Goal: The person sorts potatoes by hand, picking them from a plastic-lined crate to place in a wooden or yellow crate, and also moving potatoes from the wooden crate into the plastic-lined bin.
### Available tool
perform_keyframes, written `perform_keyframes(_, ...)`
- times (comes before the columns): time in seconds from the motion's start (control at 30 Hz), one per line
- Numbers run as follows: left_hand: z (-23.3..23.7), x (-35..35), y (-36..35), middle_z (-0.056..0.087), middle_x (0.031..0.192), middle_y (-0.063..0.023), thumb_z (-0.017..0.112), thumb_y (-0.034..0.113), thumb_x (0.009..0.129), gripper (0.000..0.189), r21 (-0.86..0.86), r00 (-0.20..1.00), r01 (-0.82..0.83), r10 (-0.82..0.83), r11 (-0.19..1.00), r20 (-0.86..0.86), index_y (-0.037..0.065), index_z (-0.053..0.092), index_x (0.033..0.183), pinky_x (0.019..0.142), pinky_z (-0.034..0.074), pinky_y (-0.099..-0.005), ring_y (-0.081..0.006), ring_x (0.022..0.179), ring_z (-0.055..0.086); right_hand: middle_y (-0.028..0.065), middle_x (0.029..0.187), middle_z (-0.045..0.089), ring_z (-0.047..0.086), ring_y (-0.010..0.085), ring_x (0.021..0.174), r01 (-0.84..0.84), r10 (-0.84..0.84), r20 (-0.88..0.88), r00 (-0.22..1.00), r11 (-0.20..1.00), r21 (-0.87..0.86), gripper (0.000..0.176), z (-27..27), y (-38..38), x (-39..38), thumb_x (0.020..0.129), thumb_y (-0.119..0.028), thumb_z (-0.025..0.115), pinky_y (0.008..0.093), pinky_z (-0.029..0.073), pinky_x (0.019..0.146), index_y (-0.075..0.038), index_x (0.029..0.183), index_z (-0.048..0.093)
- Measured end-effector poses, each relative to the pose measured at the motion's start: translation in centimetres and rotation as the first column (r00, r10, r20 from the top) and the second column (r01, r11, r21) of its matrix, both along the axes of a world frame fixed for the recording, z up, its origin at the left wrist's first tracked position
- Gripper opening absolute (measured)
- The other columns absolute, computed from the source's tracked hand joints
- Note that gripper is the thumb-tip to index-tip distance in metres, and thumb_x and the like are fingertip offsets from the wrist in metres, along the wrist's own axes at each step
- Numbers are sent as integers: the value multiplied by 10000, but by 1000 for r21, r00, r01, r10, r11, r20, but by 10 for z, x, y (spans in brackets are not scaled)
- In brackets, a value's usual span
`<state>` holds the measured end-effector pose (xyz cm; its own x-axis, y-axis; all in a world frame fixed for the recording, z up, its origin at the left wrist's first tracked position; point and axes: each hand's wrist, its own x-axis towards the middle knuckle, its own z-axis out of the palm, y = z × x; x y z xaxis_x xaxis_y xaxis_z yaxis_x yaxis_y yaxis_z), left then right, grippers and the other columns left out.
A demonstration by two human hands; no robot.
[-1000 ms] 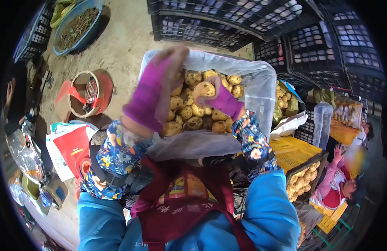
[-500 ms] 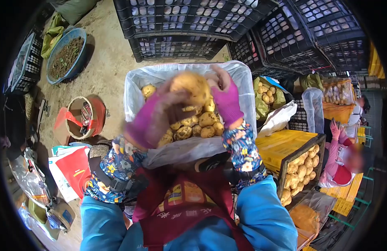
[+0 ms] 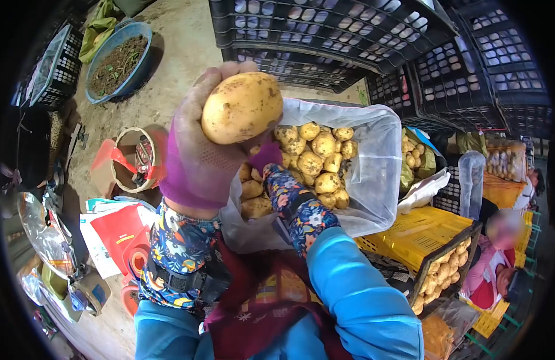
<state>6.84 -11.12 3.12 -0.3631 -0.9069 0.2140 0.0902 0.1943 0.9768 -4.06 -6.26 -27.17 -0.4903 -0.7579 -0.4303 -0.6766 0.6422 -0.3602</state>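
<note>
My left hand (image 3: 196, 141), in a purple glove with dirty fingers, is wrapped round a large yellow potato (image 3: 241, 108) with brown soil specks. It is raised close to the camera, over the left side of a crate lined with translucent plastic (image 3: 378, 180). Many smaller potatoes (image 3: 310, 163) lie in the crate, some soil-stained. My right hand (image 3: 266, 155), also purple-gloved, reaches across to the left over the crate, behind the held potato. Its fingers are hidden by my left hand and the potato.
Stacked black crates (image 3: 325, 30) rise behind. To the right are a yellow crate of potatoes (image 3: 409, 231) and a co-worker in pink (image 3: 484, 264). On the left floor stand a blue basin of soil (image 3: 142, 63), a red bucket (image 3: 160, 156) and papers (image 3: 100, 240).
My left hand has brought the large potato up and left, nearer the camera. My right hand has swung left and down across the crate. The view has shifted, so the crate appears further right.
</note>
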Motion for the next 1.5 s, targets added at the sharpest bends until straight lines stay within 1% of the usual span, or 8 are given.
perform_keyframes(0.1, 2, 4, 1, 553, 1324, -157, 496, 260, 993, 433, 84, 995, 90, -85, 992, -57, 40, 461, 1364, 942, 527, -459, -305, 1224, 561, 168, 1187, 596, 636, 297, 1053, 64, 302, 530, 793, 823, -564, 755, -91, 0, -35, 749, -393, 754, 414, 540, 858, -88, 1361, 437)
perform_keyframes(0.37, -42, -16, 35, 572, 1289, -141, 500, 235, 1005, 495, 3, 910, 321, -309, 947, 276, -20, 401, 1417, 1045, 448, -330, -217, 1216, 551, 94, 1207, 577, 592, 203, 1107, 561, 295, 846, 444, 645, -519, 473, 184, 48, -114, 1047, -420, 345, 333, 484, 980, -39, 1292, 481)
perform_keyframes(0.5, -9, -54, 85, 547, 1310, -107, 529, 238, 985, 514, 562, 817, 552, -533, 616, -218, 2, 403, 1425, 1042, 432, -314, -191, 1219, 533, 118, 1103, 607, 627, 221, 974, 101, 259, 260, 930, 502, -859, 431, 266, 80, -133, 1057, -338, 335, 310, 498, 908, -9, 1160, 593)
perform_keyframes(1.07, -60, -61, 113, 562, 1289, -170, 806, 88, 761, 783, 155, 651, 740, -755, 654, 76, -26, 400, 1420, 974, 506, -367, -261, 1144, 592, 114, 1313, 513, 541, 255, 1194, 579, 188, 797, 574, 595, -558, 388, 295, 203, -123, 963, -242, 589, 338, 422, 1043, -139, 1332, 526)
perform_keyframes(1.13, -75, -58, 109, 511, 1364, -175, 522, 242, 993, 557, -39, 611, 778, -742, 627, 274, -15, 351, 1457, 960, 513, -355, -256, 1167, 571, 111, 1343, 491, 531, 278, 1205, 497, 282, 733, 619, 583, -643, 475, 296, 218, -132, 925, -233, 636, 366, 447, 1026, -101, 1358, 493)
perform_keyframes(1.2, -51, -63, 139, 527, 1362, -149, 534, 359, 976, 590, 82, 658, 746, -751, 661, 64, 72, 385, 1470, 889, 543, -346, -259, 1155, 583, 111, 1351, 481, 526, 269, 1203, 492, 265, 696, 667, 544, -680, 533, 314, 250, -147, 890, -234, 664, 398, 503, 968, -50, 1356, 481)
perform_keyframes(1.27, -30, -70, 170, 542, 1358, -122, 534, 456, 956, 603, 686, 668, 723, -339, 87, -662, 151, 426, 1465, 798, 570, -322, -259, 1149, 591, 124, 1345, 474, 528, 264, 1201, 648, 262, 808, 528, 491, -583, 563, 361, 303, -165, 876, -245, 668, 409, 524, 947, -35, 1359, 467)
perform_keyframes(1.5, -61, -64, 178, 528, 1410, -50, 548, 448, 950, 489, 706, 695, 708, -165, -9, -699, 191, 541, 1366, 648, 506, -221, -243, 1235, 534, 141, 1413, 482, 487, 373, 1292, 924, 567, 759, 319, -6, -384, 586, 387, 524, -290, 904, -280, 674, 561, 418, 1058, -170, 1421, 422)
